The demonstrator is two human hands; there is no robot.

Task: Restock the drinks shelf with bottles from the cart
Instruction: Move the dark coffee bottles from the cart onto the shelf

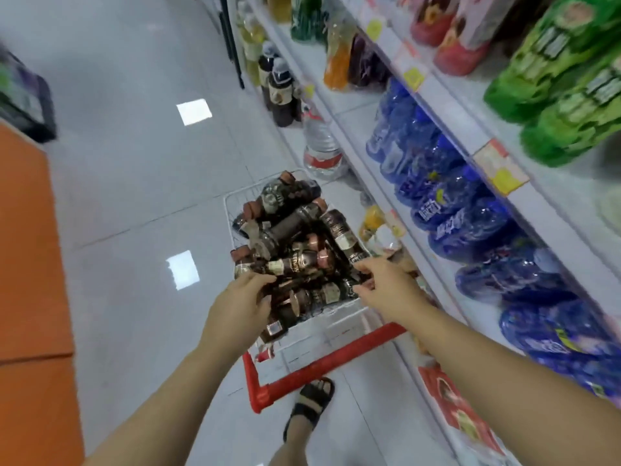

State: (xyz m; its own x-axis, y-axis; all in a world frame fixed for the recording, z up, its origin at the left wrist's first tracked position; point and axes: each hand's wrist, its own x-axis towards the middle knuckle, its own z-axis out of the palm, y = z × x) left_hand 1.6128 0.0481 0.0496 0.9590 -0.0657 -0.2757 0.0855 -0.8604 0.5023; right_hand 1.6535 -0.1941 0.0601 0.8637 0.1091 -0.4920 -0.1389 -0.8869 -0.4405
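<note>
Aisle stock record, head view.

1. Cart (pixel 232 203): white wire basket with a red handle (pixel 322 364), standing on the pale tiled floor (pixel 134 163) just beside the drinks shelf (pixel 447 105).
2. Bottles (pixel 295 237): dark brown, copper-coloured caps, paper labels. They lie on their sides in a loose heap that fills the cart, necks pointing every way.
3. Left hand (pixel 238 304): over the near left part of the heap, fingers curved down onto the bottles and touching them. Blur hides whether it grips one.
4. Right hand (pixel 386 287): at the near right corner of the cart, forefinger and thumb held apart, tips against the ends of the nearest bottles, nothing held.
5. Position of the hands: well apart, one at each side of the cart, with the near end of the heap lying between them and the rest beyond the fingertips.
6. Shelf contents, right of the cart: blue bottles (pixel 437 183) in a row on the middle level, green bottles (pixel 554 95) above them, an orange bottle (pixel 336 58) farther along, upright dark bottles (pixel 280 92) low at the far end.
7. Large clear water bottle (pixel 321 146): low down, just beyond the cart.
8. Sandalled foot (pixel 312 401): on the floor below the red handle.
</note>
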